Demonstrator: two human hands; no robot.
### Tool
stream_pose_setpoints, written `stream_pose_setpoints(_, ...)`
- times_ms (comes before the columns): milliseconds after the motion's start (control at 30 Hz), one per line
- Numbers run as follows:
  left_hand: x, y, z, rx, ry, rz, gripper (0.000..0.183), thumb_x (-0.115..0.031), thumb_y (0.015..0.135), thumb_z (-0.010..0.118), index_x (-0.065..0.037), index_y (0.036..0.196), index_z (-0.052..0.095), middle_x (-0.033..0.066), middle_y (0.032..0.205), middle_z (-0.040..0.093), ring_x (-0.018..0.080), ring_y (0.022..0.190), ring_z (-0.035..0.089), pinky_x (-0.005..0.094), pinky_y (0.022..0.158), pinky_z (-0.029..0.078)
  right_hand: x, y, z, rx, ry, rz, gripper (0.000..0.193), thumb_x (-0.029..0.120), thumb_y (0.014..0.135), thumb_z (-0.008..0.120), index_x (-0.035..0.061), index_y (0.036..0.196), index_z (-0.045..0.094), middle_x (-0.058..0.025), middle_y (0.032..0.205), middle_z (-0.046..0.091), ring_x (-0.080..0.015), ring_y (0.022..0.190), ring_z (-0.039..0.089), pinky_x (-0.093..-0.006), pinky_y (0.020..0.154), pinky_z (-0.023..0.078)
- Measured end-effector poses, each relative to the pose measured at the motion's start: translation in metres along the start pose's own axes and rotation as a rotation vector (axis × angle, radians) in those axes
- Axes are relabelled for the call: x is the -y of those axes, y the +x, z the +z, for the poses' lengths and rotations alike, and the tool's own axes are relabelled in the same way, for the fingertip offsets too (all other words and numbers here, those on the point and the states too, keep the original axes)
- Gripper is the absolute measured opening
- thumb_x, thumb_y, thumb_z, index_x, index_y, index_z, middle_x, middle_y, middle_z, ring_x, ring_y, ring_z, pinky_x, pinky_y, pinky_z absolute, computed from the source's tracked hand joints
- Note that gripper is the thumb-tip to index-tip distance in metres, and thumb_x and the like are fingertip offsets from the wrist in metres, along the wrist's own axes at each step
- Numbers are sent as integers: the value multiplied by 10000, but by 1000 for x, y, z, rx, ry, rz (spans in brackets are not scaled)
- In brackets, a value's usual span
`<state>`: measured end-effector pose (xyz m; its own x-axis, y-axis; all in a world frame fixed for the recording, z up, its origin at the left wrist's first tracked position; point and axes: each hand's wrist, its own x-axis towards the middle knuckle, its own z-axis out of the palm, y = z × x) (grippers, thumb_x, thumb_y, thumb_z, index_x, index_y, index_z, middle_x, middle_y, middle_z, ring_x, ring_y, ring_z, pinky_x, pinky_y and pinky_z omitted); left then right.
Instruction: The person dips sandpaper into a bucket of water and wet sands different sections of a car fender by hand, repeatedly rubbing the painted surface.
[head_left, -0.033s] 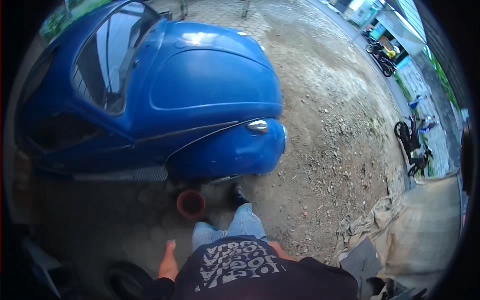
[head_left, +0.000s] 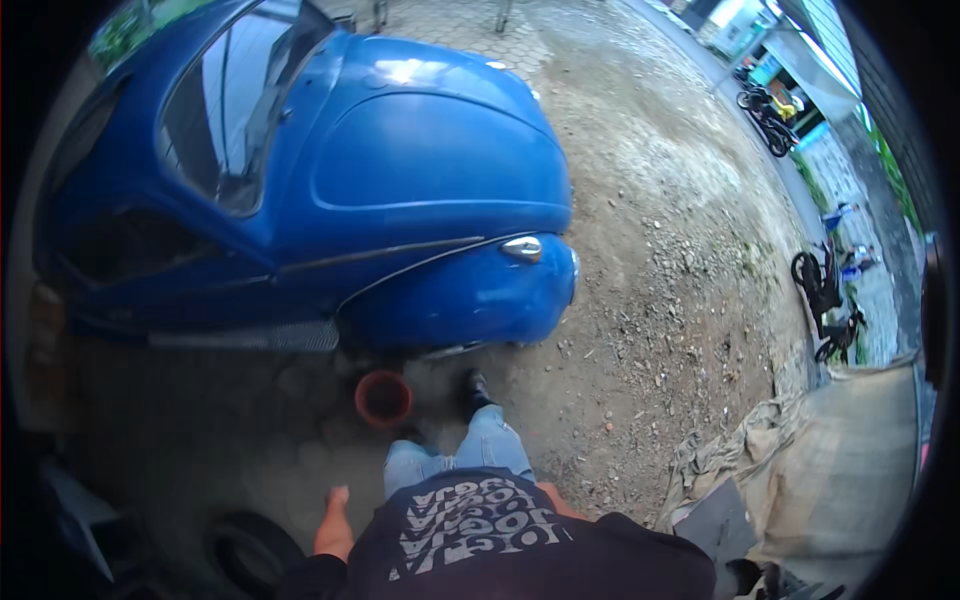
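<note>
My left hand (head_left: 337,497) hangs low beside my left hip. It is small and soft in the picture, and nothing can be made out in it. Of my right arm only a strip of forearm (head_left: 562,502) shows past the dark shirt; the hand itself is hidden. A round reddish-orange bucket (head_left: 408,400) stands on the ground ahead of my feet, close to the car's front wheel area. Just beyond it is the blue car (head_left: 440,150), its rounded hood and front fender (head_left: 450,300) facing right. Neither hand touches the car or the bucket.
A tyre (head_left: 225,560) lies at the lower left. Gravelly ground (head_left: 650,330) stretches along the right. Crumpled tan sheeting (head_left: 840,460) and a grey panel (head_left: 715,520) lie at the lower right. Motorbikes (head_left: 825,290) stand farther off to the right.
The car and bucket sit slightly higher in the picture, the car also a little farther right. My left hand is slightly lower in the picture.
</note>
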<state>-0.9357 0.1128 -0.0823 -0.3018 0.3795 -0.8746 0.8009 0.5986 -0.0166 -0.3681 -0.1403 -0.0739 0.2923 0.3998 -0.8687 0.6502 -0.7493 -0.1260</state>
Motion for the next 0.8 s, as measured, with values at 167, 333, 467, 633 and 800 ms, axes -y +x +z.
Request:
stream_pose_setpoints(167, 136, -79, 61, 190, -279, -240, 360, -304, 913, 548, -30, 1078, 713, 165, 1022, 706, 275, 884, 710, 433, 656, 571, 30, -36, -36, -73, 260, 201, 666, 625, 817, 576, 50, 1116, 727, -265, 1209, 652, -383, 1178, 620, -453, 971, 483)
stream_pose_setpoints(333, 158, -59, 116, 156, -531, -225, 292, -326, 909, 524, -61, 821, 609, 81, 743, 612, 214, 572, 589, 423, 471, 444, 52, -41, -82, -303, 235, 65, 597, 531, 791, 682, 25, 1108, 708, -225, 980, 717, -327, 899, 704, -421, 792, 537)
stream_pose_setpoints(467, 107, -32, 136, 38, -852, 84, 372, -386, 911, 517, -47, 964, 659, 86, 744, 642, 287, 612, 607, 465, 559, 468, 105, -71, -125, -388, 613, -98, 409, 388, 835, 691, 46, 1055, 645, -120, 901, 704, -214, 706, 707, -343, 534, 511)
stream_pose_setpoints(633, 24, -39, 36, -126, -287, 427, 421, -390, 881, 525, -73, 1099, 696, 172, 1172, 686, 306, 1152, 631, 404, 971, 485, 107, -117, -81, -483, 907, -252, 393, 340, 871, 667, 42, 1115, 586, -98, 915, 696, -192, 662, 694, -305, 494, 477)
stream_pose_setpoints(800, -22, -136, -54, -336, -255, 632, 330, -320, 893, 614, -89, 1110, 706, 166, 1093, 720, 316, 1076, 673, 396, 929, 509, 22, -141, 99, -328, 1039, 114, 355, 331, 859, 652, 10, 1007, 619, -124, 817, 673, -199, 552, 628, -337, 456, 452)
